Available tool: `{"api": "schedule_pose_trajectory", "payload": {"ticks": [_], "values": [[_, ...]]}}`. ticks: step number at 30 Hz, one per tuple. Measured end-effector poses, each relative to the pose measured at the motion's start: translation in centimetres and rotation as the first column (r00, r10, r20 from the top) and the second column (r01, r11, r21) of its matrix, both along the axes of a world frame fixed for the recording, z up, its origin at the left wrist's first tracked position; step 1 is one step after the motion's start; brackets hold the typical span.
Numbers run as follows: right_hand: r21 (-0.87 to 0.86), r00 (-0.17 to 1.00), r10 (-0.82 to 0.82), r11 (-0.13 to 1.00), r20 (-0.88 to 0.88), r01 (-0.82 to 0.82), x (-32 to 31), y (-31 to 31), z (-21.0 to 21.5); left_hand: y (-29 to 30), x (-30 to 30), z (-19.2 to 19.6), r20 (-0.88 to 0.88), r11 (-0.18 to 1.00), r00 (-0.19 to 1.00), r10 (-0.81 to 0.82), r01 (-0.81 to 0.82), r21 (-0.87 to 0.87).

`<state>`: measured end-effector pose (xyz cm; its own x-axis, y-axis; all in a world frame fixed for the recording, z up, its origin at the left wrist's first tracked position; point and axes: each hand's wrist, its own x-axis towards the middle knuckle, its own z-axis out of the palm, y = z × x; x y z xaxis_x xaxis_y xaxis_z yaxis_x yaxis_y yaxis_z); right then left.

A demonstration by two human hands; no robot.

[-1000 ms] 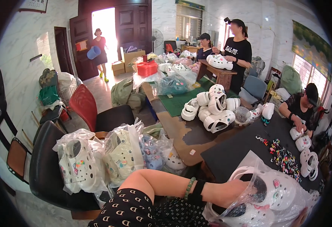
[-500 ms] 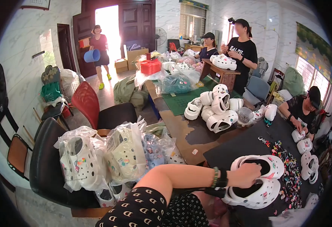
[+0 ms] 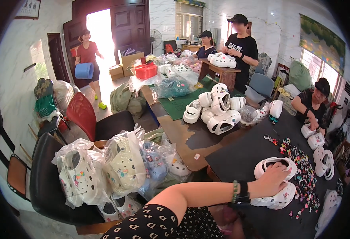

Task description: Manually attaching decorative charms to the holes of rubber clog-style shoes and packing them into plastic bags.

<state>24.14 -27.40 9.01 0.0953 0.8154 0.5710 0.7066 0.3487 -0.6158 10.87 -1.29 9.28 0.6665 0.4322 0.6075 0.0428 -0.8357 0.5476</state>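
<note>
Two white clogs [image 3: 276,183] | on worktop [image 3: 238,159], stacked | left hand [image 3: 271,181] grip clasping upper clog | right hand unseen

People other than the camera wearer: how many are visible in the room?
4: one in red at the doorway, one seated and one standing at the far table, one seated right. Others may be hidden.

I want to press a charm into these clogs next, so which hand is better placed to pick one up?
Probably the right, though it is out of view. The left hand lies across the pair of white clogs, steadying them, and the scattered colourful charms lie just to its right on the black table.
</note>
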Motion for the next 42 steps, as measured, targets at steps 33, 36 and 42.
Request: {"api": "schedule_pose_trajectory", "payload": {"ticks": [33,36,42], "values": [[-0.196,0.978,-0.023,0.978,0.208,0.065,-10.0,-0.6,7.5,-9.1,-7.4,1.0,0.228,0.760,0.728,-0.647,0.589,0.274],[-0.166,0.979,-0.011,0.985,0.203,0.045,-9.7,-0.6,8.0,-9.5,-7.9,2.1,0.263,0.741,0.706,-0.658,0.668,0.061],[0.057,0.980,-0.159,0.986,0.120,0.154,-8.4,-1.2,7.2,-8.1,-9.8,3.2,0.316,0.676,0.666,-0.675,0.731,-0.096]]}}
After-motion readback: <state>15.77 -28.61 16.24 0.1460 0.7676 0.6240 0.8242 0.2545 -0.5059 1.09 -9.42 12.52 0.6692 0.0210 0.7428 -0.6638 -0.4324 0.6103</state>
